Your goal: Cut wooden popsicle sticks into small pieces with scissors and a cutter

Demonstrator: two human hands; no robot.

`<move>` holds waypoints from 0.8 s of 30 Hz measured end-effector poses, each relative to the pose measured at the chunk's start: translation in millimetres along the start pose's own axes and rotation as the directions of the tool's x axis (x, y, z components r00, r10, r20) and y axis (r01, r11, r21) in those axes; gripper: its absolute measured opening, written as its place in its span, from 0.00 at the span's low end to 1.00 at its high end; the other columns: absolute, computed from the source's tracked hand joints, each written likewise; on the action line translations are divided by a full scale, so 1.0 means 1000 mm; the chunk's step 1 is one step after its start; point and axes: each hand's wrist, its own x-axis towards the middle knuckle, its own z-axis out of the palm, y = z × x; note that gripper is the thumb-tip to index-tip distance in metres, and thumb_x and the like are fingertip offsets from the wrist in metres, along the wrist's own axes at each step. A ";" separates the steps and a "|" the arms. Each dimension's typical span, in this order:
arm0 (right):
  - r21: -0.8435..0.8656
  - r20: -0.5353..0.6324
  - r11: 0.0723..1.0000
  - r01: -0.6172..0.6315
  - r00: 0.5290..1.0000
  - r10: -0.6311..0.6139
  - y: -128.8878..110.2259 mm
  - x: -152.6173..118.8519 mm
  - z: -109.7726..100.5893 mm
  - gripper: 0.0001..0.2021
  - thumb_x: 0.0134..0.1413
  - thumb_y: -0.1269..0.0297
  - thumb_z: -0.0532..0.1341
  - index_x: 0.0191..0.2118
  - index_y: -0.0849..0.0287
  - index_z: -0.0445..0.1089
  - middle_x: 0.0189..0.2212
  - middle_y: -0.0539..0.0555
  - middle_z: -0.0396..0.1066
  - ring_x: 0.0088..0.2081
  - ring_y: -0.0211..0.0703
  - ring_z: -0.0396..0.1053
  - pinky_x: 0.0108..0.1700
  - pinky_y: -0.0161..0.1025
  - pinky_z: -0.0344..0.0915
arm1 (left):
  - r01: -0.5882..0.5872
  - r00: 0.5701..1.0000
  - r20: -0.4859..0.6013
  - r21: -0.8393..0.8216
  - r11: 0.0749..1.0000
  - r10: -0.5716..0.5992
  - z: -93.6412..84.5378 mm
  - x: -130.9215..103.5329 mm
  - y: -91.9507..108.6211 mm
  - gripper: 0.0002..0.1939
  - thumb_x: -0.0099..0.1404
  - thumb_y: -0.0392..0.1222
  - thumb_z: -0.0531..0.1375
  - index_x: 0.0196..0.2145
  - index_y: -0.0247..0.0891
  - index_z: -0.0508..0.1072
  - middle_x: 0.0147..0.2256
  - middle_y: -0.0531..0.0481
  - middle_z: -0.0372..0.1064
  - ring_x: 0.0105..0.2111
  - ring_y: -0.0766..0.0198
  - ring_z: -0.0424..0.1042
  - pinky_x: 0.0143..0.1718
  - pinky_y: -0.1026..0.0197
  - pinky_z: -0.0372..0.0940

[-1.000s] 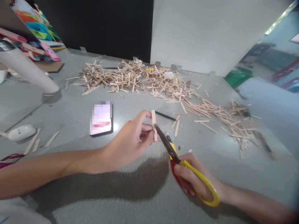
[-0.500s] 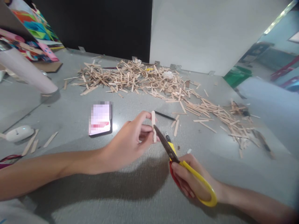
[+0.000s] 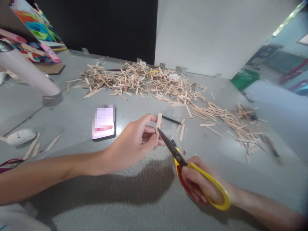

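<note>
Between the fingertips and thumb of my left hand (image 3: 139, 136), a short wooden craft stick (image 3: 159, 121) is held roughly upright above the table. My right hand (image 3: 199, 179) is wrapped round the yellow and red handles of a pair of scissors (image 3: 174, 150). The dark blade tips meet the stick near its middle; whether they cut into it cannot be made out. Behind the stick, a thin black rod (image 3: 171, 120) lies on the table. Partly under the scissors is a yellow tool with a black end (image 3: 173, 142), its kind unclear.
A large heap of craft sticks (image 3: 134, 78) spreads across the back and down the right side. A phone (image 3: 104, 123) lies left of my left hand. Further left are a white mouse (image 3: 21, 137) and a pale bottle (image 3: 29, 72). Black and white panels (image 3: 204, 35) stand behind.
The craft stick now tilts, its upper end leaning right. My right hand and the scissor handles have shifted slightly right, while the blade tips stay at the stick.
</note>
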 end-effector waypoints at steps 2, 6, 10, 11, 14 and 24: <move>0.001 0.002 0.998 0.060 0.998 -0.060 -0.001 0.000 0.000 0.38 0.62 0.23 0.59 0.21 0.55 0.61 0.12 0.44 0.58 0.14 0.32 0.56 0.16 0.30 0.54 | 0.015 1.000 -0.001 -0.018 1.000 -0.015 0.000 0.000 0.001 0.05 0.79 0.41 0.60 0.47 0.44 0.65 0.36 0.51 0.85 0.38 0.61 0.86 0.39 0.64 0.76; -0.004 0.005 0.999 0.048 0.999 -0.048 -0.001 0.002 0.002 0.38 0.62 0.22 0.58 0.22 0.56 0.63 0.13 0.45 0.59 0.14 0.32 0.57 0.18 0.31 0.56 | 0.009 1.000 0.002 -0.029 1.000 -0.009 0.001 0.000 0.002 0.04 0.79 0.40 0.59 0.47 0.44 0.65 0.35 0.52 0.84 0.37 0.62 0.85 0.39 0.63 0.76; -0.020 -0.035 0.999 -0.035 0.999 0.034 0.002 0.002 0.001 0.39 0.62 0.22 0.58 0.19 0.55 0.61 0.10 0.45 0.57 0.12 0.31 0.55 0.16 0.31 0.53 | 0.006 1.000 0.007 -0.037 0.999 -0.005 0.002 0.001 0.001 0.04 0.79 0.40 0.59 0.47 0.44 0.65 0.35 0.53 0.84 0.37 0.62 0.85 0.40 0.62 0.76; -0.028 -0.043 0.999 -0.047 0.998 0.045 0.002 0.002 0.001 0.40 0.61 0.22 0.58 0.19 0.55 0.61 0.10 0.45 0.57 0.12 0.31 0.55 0.16 0.30 0.53 | 0.005 1.000 0.008 -0.037 0.999 -0.005 0.001 0.001 0.000 0.04 0.79 0.40 0.59 0.47 0.44 0.65 0.35 0.53 0.85 0.38 0.62 0.85 0.40 0.62 0.76; -0.044 -0.051 0.997 -0.060 0.997 0.057 0.004 0.002 0.000 0.39 0.62 0.23 0.58 0.19 0.56 0.62 0.10 0.45 0.58 0.11 0.30 0.54 0.15 0.30 0.53 | 0.002 1.000 0.013 -0.027 1.000 -0.001 0.001 0.002 0.001 0.04 0.79 0.40 0.59 0.46 0.44 0.65 0.35 0.54 0.85 0.37 0.62 0.85 0.39 0.62 0.75; -0.054 -0.035 0.998 0.017 0.999 -0.018 0.007 0.002 -0.002 0.37 0.70 0.31 0.58 0.18 0.55 0.60 0.11 0.44 0.57 0.12 0.30 0.55 0.15 0.28 0.53 | -0.010 1.000 0.018 0.021 1.000 0.010 0.001 0.002 0.004 0.06 0.78 0.40 0.59 0.46 0.43 0.64 0.34 0.53 0.84 0.34 0.62 0.83 0.36 0.62 0.73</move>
